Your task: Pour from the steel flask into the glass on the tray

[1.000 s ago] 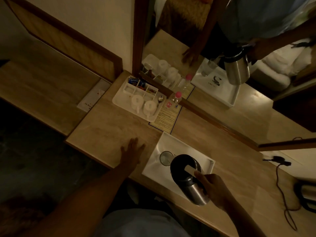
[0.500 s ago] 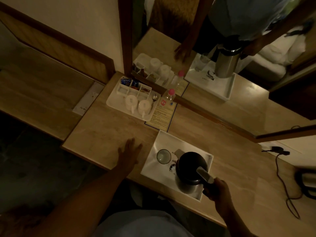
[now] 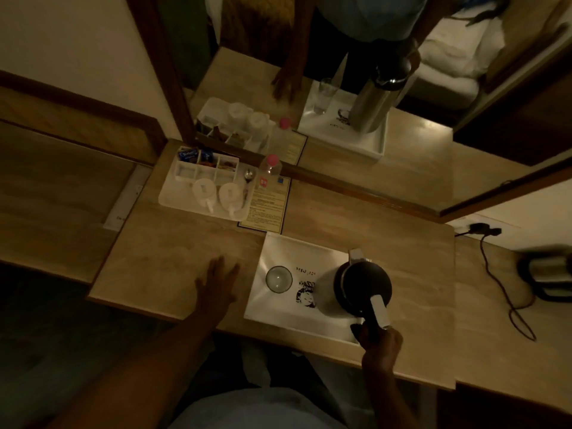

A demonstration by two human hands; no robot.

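Observation:
The steel flask (image 3: 359, 284), seen from above with its black lid, stands upright on the right half of the white tray (image 3: 291, 252). My right hand (image 3: 379, 342) grips the flask's handle at the tray's near right corner. A clear glass (image 3: 278, 279) stands on the left half of the tray, apart from the flask. My left hand (image 3: 216, 286) lies flat on the wooden desk, fingers spread, just left of the tray and holding nothing.
A white amenity tray (image 3: 168, 196) with two cups and sachets sits at the back left, beside a pink-capped bottle (image 3: 271, 165) and an info card (image 3: 269, 205). A mirror (image 3: 356, 88) runs behind. A black cable (image 3: 495, 274) and a kettle (image 3: 548, 277) lie at the right.
The flask went from tilted over the glass to upright, and now stands on the right of the tray. My right hand stays on its handle. The left hand has not moved.

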